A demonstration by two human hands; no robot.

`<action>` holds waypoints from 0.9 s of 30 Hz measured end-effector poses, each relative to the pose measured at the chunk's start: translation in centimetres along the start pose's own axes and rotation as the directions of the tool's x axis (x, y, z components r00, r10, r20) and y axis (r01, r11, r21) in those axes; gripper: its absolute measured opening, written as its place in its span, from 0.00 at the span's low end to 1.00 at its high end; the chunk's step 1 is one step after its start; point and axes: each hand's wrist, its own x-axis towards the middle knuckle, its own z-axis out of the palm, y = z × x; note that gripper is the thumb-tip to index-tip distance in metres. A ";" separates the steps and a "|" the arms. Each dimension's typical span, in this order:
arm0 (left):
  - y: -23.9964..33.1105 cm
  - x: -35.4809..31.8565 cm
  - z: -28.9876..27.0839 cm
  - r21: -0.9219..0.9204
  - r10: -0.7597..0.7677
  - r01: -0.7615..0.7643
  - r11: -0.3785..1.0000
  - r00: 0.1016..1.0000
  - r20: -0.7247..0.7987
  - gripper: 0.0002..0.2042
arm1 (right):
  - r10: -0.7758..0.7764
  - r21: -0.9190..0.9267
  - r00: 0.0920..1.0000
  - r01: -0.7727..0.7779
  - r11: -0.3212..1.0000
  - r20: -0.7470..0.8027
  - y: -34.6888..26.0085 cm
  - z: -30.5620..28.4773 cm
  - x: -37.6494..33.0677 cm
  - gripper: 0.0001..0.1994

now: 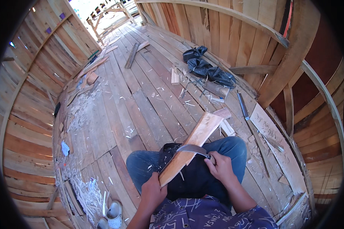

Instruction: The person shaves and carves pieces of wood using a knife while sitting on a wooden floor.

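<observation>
A pale wooden board [200, 131] slants across my lap, its far end up and to the right. My left hand [153, 188] is closed around its near end. In my right hand [220, 166] is the handle of a knife with a curved blade [193, 148]. The blade lies across the middle of the board, touching its upper face. A thin sliver of wood sticks out from the board's lower edge. Dark cloth [187, 184] covers my lap between my bent knees in blue jeans.
Shavings [90, 198] litter the plank floor at left, beside pale clogs [114, 214]. Black plastic bags [210, 70] lie by the right wall. A long narrow tool with a dark blade [242, 105] and a wide plank [281, 150] rest at right. Loose offcuts [132, 55] lie farther off.
</observation>
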 end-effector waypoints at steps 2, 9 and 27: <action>-2.3 -0.6 0.1 -0.008 -0.016 0.016 1.000 1.000 -0.014 0.15 | -0.081 -0.069 0.997 0.082 0.994 0.018 0.5 1.0 1.3 0.13; -7.5 -1.0 0.1 -0.021 -0.271 0.272 0.962 0.962 0.044 0.13 | 0.033 -0.278 0.999 -0.037 0.960 -0.021 1.1 2.9 8.8 0.18; -11.8 1.4 -0.3 -0.041 -0.262 0.264 0.964 0.964 0.051 0.18 | -0.052 -0.251 0.978 0.103 0.963 0.202 -0.8 6.9 10.5 0.18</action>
